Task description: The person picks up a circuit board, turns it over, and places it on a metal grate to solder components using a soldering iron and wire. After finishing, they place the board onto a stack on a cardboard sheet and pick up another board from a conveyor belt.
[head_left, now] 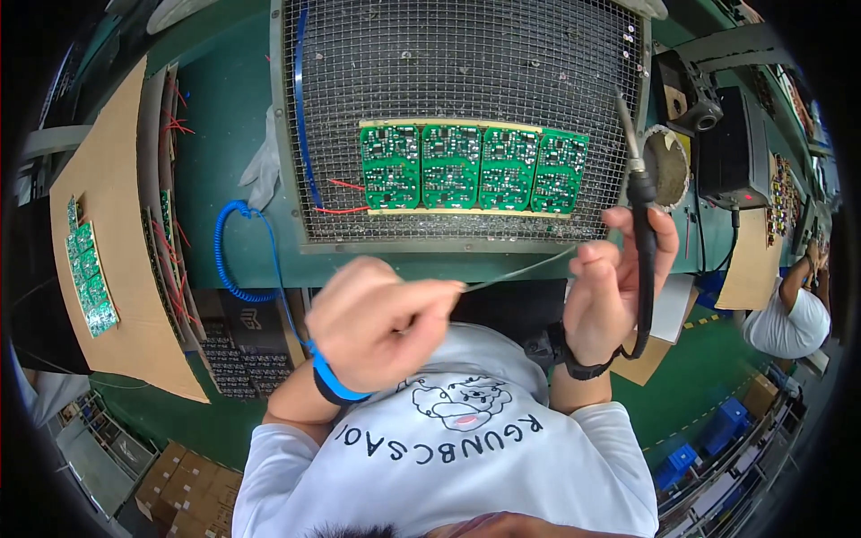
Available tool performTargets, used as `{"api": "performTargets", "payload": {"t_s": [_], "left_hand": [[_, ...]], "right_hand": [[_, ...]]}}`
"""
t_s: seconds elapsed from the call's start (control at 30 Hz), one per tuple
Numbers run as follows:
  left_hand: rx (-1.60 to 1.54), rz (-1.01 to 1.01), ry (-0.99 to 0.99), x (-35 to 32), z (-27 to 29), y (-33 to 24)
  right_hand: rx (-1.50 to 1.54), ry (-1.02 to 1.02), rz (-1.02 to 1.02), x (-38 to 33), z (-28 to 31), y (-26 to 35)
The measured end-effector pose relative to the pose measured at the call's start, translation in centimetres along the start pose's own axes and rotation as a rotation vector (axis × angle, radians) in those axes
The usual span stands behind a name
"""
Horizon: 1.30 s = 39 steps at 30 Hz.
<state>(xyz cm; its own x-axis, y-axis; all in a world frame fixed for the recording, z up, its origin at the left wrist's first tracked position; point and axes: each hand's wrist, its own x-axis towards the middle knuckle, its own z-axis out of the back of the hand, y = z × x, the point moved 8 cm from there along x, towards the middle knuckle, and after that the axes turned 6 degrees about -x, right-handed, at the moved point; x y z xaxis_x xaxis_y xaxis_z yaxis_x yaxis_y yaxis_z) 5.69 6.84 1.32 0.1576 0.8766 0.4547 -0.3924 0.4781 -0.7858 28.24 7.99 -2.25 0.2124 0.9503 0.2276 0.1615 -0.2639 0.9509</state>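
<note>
My left hand (pixel 381 314) is closed in a pinch on one end of a thin, greyish wire (pixel 520 273) that looks like solder wire. The wire stretches across to the fingertips of my right hand (pixel 605 287). A black-handled soldering iron (pixel 643 202) is held in that right hand, its metal tip pointing up and away over the mesh edge. Beyond both hands, a joined row of green circuit boards (pixel 450 170) lies on a metal mesh tray (pixel 448 235). Red wires (pixel 343 210) come off the left end of the row.
A blue coiled cord (pixel 220 255) runs to the blue strap on my left wrist. Cardboard (pixel 117 242) with more boards stands at left. A round holder (pixel 680 166) and a black box (pixel 731 148) sit at right. Another person (pixel 789 318) works far right.
</note>
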Motion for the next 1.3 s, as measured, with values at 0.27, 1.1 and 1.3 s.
{"api": "performTargets", "payload": {"t_s": [0.27,1.1,1.3], "left_hand": [[0.214,0.125,-0.199,1.3,3.0,1.2],[0.179,0.086,-0.140,0.6,2.4,1.4],[0.255,0.162,-0.166,-0.1,4.4,1.7]], "right_hand": [[-0.200,-0.147,0.138,0.2,2.2,1.2],[-0.261,-0.115,0.170,0.0,1.2,1.9],[-0.331,-0.123,0.160,-0.1,1.2,2.1]]}}
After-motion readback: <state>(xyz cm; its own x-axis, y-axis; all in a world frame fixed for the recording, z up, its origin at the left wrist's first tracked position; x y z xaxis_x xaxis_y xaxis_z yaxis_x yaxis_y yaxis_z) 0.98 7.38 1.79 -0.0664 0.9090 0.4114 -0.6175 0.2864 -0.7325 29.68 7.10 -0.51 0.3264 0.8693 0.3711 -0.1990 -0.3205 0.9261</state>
